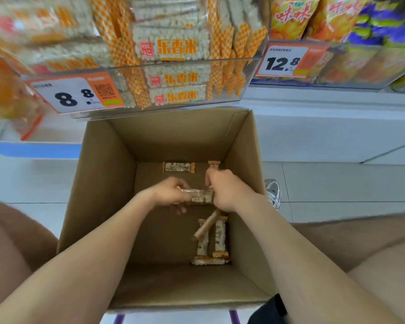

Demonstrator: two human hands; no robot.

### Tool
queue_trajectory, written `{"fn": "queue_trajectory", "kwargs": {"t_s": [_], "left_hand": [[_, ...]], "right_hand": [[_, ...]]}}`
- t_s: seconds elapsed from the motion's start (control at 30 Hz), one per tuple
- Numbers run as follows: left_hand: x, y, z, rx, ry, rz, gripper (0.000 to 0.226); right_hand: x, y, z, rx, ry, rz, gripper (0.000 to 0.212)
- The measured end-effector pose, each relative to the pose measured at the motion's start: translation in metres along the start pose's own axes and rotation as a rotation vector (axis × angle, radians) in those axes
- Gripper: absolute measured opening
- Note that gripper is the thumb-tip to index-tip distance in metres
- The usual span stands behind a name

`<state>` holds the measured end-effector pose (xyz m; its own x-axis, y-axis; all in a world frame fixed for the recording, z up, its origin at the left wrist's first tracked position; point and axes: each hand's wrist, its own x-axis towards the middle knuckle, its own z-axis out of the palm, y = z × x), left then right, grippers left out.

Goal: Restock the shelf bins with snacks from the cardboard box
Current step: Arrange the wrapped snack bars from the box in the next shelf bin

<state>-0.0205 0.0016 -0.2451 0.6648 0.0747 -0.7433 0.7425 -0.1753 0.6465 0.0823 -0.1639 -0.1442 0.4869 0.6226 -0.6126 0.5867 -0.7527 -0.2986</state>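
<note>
Down in the box [103,183], left fingers [181,183] round one bar [200,196], right fingers [209,180] seemingly round another [214,163], loose bars [220,237] near

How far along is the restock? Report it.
Done: the 8.8 bin brims with rice bars; the cardboard box is nearly empty. In hand: left hand and right hand share a held bar. Left: one far bar, four bars by the right wall.

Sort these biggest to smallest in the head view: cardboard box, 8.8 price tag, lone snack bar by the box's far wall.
1. cardboard box
2. 8.8 price tag, nearer the camera, real size unsure
3. lone snack bar
</note>
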Motion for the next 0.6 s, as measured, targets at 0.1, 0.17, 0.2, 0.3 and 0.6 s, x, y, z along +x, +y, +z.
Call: {"fn": "queue_trajectory", "kwargs": {"t_s": [0.1, 0.17, 0.2, 0.3, 0.6], "left_hand": [[-0.021, 0.010, -0.003, 0.077, 0.039, 0.042, 0.019], [-0.027, 0.006, -0.004, 0.336, 0.159, 0.099, 0.022], [-0.029, 0.002, -0.003, 0.428, 0.190, 0.111, 0.022], [-0.030, -0.013, 0.011, 0.319, 0.067, 0.116, 0.019], [0.019, -0.014, 0.050, 0.194, 0.118, 0.094, 0.035]], "right_hand": [[-0.008, -0.003, 0.006, -0.055, -0.068, -0.017, 0.049], [-0.012, -0.001, 0.006, -0.085, -0.086, -0.005, 0.059], [-0.014, 0.001, 0.006, -0.092, -0.086, -0.001, 0.063], [-0.017, 0.002, 0.012, -0.050, -0.060, -0.029, 0.066], [-0.012, 0.006, 0.001, -0.078, 0.119, -0.010, 0.013]]}}
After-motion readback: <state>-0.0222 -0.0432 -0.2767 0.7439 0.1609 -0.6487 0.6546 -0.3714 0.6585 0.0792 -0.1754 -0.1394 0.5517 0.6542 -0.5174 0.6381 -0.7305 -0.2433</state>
